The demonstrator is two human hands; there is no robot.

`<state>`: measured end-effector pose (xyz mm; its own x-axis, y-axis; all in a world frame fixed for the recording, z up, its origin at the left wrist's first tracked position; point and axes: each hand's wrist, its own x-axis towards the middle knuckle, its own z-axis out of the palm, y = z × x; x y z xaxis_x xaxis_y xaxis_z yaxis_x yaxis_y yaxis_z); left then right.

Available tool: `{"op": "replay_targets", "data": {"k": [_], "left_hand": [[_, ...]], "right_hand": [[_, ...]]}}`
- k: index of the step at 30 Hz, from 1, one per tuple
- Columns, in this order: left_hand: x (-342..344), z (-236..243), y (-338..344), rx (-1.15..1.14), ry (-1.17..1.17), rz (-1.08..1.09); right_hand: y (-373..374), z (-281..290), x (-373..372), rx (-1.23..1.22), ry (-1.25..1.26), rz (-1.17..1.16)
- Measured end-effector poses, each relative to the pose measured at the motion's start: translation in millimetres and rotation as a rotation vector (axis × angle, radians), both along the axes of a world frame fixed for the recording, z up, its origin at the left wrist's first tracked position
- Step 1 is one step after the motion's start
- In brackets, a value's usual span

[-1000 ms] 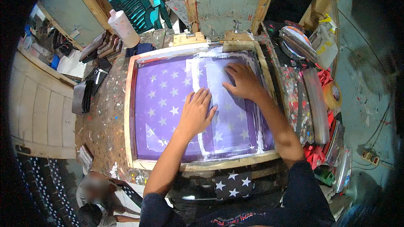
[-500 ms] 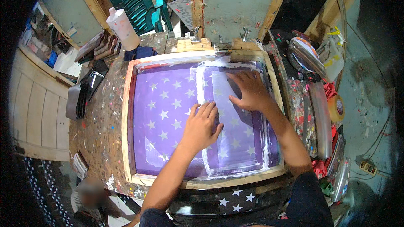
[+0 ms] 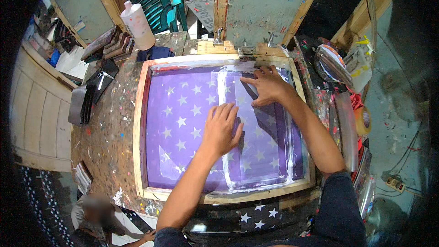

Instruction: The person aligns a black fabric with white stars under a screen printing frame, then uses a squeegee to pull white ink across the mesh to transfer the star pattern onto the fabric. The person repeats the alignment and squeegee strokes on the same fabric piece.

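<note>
A wooden-framed printing screen (image 3: 138, 123) lies on the table, its purple mesh (image 3: 173, 105) patterned with pale stars. A white streaked band (image 3: 222, 84) runs down the mesh, and a paler, translucent strip (image 3: 247, 153) lies just right of it. My left hand (image 3: 221, 130) rests on the mesh beside the white band, fingers stretched forward and thumb apart. Farther up and to the right, my right hand (image 3: 270, 84) is over the far end of the pale strip with its fingers spread. Neither hand holds anything visible. Whether the right fingertips press the mesh cannot be seen clearly.
Metal hinge clamps (image 3: 246, 51) hold the screen's far edge. A whitish plastic bottle (image 3: 138, 27), scissors (image 3: 104, 74) and a black folded piece (image 3: 81, 107) are on the left. Tape rolls (image 3: 362, 120) sit at the right. Another person (image 3: 93, 215) is low at the lower left.
My right hand has shifted toward the far edge of the screen, its fingers more bent. My left hand has moved slightly farther up the mesh. The view has shifted a little.
</note>
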<state>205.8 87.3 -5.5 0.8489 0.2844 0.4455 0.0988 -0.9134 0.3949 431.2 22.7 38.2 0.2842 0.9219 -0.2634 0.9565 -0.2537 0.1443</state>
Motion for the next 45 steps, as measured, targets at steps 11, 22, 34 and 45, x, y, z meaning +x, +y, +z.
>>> {"op": "replay_targets", "data": {"k": [11,22,34,45], "left_hand": [[0,-6,12,0.076,-0.171,0.134],[8,-22,17,0.077,-0.259,0.13],[10,-14,15,0.033,-0.345,0.044],[5,10,8,0.119,-0.398,0.066]], "right_hand": [[-34,2,-3,0.421,0.136,-0.037],[-192,4,-123,0.869,0.411,-0.549],[-246,-37,-171,1.203,0.642,-0.906],[-255,-46,-159,1.14,0.545,-0.771]]}}
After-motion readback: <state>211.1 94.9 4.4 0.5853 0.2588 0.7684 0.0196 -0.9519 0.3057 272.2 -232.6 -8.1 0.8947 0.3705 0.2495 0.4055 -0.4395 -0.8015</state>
